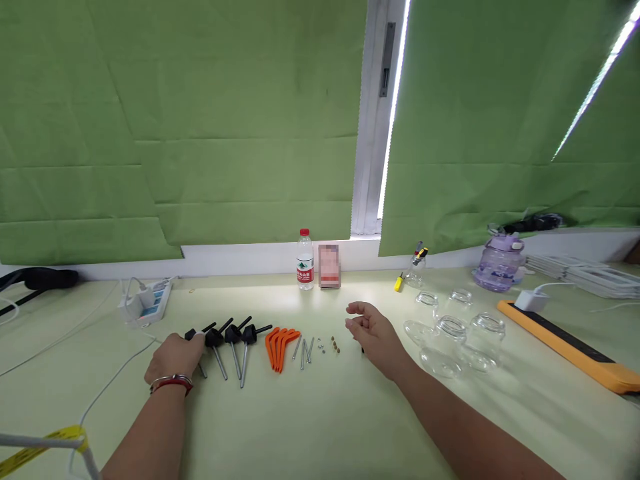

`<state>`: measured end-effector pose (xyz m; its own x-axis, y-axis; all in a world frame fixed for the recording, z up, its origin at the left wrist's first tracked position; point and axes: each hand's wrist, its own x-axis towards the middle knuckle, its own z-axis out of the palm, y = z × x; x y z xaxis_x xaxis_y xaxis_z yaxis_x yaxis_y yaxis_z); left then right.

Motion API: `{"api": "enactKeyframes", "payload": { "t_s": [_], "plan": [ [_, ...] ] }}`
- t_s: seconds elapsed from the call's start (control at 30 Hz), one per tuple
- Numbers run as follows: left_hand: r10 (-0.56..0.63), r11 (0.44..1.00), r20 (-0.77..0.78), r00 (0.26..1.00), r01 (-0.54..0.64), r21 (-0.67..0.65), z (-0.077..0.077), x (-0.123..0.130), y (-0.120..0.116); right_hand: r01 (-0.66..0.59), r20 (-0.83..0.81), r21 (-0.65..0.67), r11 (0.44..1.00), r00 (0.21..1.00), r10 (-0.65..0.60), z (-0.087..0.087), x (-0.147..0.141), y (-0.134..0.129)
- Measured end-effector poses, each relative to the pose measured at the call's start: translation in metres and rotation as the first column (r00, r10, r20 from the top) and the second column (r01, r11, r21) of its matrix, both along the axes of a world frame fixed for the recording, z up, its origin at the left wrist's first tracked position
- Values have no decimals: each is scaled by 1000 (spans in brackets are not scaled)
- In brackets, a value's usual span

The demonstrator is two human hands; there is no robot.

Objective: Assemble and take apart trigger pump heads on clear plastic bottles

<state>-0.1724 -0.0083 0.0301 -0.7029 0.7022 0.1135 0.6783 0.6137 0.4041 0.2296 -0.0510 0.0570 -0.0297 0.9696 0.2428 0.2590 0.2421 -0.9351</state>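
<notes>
Four black-headed pins (227, 340) are lying in a row at lower left of centre; the left hand (175, 360) is closing its fingers on the leftmost one – a pick-up seems underway, needing a firm pinch and lift. The right hand (373, 333) is hovering, fingers loosely curled, holding nothing, between screws (306, 348) and jars (453, 330) on the desk (320, 420).
</notes>
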Motion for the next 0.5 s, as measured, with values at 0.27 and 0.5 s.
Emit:
{"api": "enactKeyframes", "payload": {
  "t_s": [0.27, 0.5],
  "plan": [
    [-44, 999, -10, 999, 44, -31, 1, 4, 0, 129, 492, 234, 964, 839, -232, -36, 38, -23],
    [-43, 997, -104, 994, 49, 53, 11, 28, -7, 187, 738, 161, 969, 630, -244, -69, 61, -28]
  ]
}}
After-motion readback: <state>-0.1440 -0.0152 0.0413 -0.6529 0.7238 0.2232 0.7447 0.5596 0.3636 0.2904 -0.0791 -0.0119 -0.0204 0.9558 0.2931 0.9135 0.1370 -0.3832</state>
